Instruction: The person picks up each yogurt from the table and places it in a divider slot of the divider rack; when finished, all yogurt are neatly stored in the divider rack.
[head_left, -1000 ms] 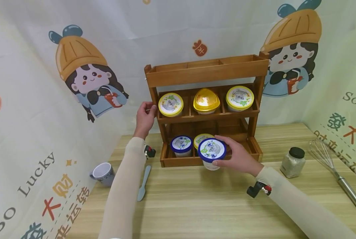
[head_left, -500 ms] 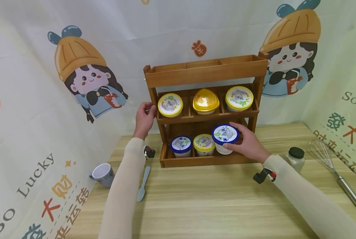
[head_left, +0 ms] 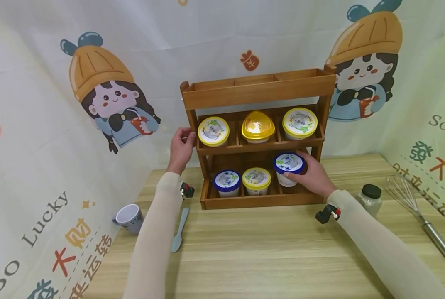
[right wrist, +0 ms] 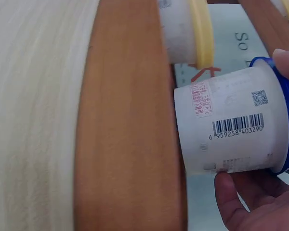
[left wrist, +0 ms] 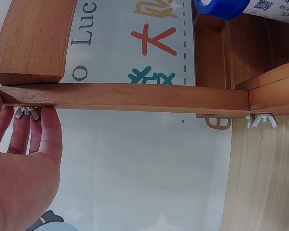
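Note:
A wooden rack of three tiers stands at the back of the table. My left hand pinches its left upright post, fingertips beside a wing nut in the left wrist view. With thumb and fingers around it, my right hand holds a blue-lidded tub in the bottom tier's right compartment, its base close behind the front board. Left of it in that tier sit a yellow-lidded tub and another blue-lidded tub.
On the middle tier are two yellow-lidded tubs and a gold-topped tub. A mug and a pale blue spoon lie left. To the right are a black-capped jar and a whisk. A printed cloth hangs behind.
My right hand has carried the blue-lidded tub from in front of the yellow-lidded one, rightward and back into the right compartment. My left hand has stayed on the post.

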Demonstrator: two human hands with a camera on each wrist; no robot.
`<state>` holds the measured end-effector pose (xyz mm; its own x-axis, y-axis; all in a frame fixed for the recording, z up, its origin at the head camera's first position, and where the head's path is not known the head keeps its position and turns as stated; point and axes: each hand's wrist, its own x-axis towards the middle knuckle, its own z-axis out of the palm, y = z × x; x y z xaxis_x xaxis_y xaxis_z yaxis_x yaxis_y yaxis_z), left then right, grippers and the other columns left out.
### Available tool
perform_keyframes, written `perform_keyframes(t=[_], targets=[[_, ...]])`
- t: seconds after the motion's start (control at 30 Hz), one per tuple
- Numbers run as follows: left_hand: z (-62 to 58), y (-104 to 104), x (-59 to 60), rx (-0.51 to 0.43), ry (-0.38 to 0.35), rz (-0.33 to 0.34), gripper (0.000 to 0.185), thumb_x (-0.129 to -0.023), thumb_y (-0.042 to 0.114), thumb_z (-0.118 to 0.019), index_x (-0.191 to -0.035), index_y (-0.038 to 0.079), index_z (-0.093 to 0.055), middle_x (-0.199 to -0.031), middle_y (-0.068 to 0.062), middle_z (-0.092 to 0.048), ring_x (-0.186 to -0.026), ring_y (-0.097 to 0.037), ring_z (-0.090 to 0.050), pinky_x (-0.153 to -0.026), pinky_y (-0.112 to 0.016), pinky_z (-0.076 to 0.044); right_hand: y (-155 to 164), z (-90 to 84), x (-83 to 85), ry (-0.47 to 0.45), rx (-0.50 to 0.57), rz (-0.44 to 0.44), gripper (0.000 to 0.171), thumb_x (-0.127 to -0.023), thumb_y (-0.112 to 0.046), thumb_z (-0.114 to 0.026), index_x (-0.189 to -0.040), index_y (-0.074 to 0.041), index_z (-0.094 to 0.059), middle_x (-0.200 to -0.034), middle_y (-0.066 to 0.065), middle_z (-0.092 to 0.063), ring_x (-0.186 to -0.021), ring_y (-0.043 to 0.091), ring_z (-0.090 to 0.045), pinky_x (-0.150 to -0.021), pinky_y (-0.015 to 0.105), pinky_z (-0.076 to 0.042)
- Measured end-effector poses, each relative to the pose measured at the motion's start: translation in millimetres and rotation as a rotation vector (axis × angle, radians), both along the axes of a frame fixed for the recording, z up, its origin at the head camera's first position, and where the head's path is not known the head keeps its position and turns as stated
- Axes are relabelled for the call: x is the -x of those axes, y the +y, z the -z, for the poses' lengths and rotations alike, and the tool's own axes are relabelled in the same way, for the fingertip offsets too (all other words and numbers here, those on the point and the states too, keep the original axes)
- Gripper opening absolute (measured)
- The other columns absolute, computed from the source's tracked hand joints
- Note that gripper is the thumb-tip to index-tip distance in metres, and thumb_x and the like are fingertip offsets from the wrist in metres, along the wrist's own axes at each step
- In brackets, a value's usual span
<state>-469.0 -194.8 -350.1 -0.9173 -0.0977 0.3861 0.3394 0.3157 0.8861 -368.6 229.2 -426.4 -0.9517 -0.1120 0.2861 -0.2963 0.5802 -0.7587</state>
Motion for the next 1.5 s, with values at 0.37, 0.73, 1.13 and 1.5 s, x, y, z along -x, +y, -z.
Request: perform_keyframes(t=[0.37, 0.73, 1.13, 1.5], targets=[[0.2, -1, 1.6, 0.003, -0.013, -0.006, 0.036, -0.111, 0.031, -0.057, -0.140, 0.010, -0.057, -0.137, -0.014, -0.061, -0.121, -0.026, -0.062, -0.105, -0.041, -0.058, 7, 7.5, 4.3, -0.018, -0.041, 0.070, 0.103, -0.093, -0.043, -0.080, -0.165, 0.003, -0.023, -0.163, 0.032, -0.037, -0.148, 0.051, -0.042, -0.123, 0.067, -0.035], [1.7, -2, 2.6, -0.003, 0.000, 0.007, 0.036, -0.110, 0.030, -0.058, -0.139, 0.008, -0.057, -0.136, -0.015, -0.061, -0.118, -0.025, -0.062, -0.103, -0.040, -0.059, 13, 26.5, 10.3, 0.019, -0.139, 0.075, 0.094, -0.088, -0.040, -0.084, -0.154, 0.011, -0.039, -0.148, 0.035, -0.053, -0.134, 0.052, -0.055, -0.114, 0.066, -0.045], [-0.2, 0, 2.1, 0.001, -0.018, 0.008, 0.037, -0.110, 0.029, -0.057, -0.140, 0.008, -0.056, -0.138, -0.016, -0.060, -0.124, -0.030, -0.062, -0.107, -0.044, -0.057, 15, 24.2, 10.5, -0.006, -0.207, 0.075, 0.097, -0.090, -0.046, -0.080, -0.156, 0.011, -0.037, -0.150, 0.037, -0.051, -0.134, 0.054, -0.054, -0.114, 0.067, -0.046], [1.8, 4, -22.1, 0.002, -0.069, 0.023, 0.041, -0.111, 0.027, -0.055, -0.147, 0.008, -0.053, -0.148, -0.015, -0.056, -0.139, -0.031, -0.053, -0.117, -0.048, -0.048, 10, 14.8, -11.1, 0.024, -0.136, 0.079, 0.080, -0.103, -0.043, -0.066, -0.158, 0.007, -0.036, -0.160, 0.034, -0.042, -0.147, 0.052, -0.041, -0.123, 0.067, -0.034]])
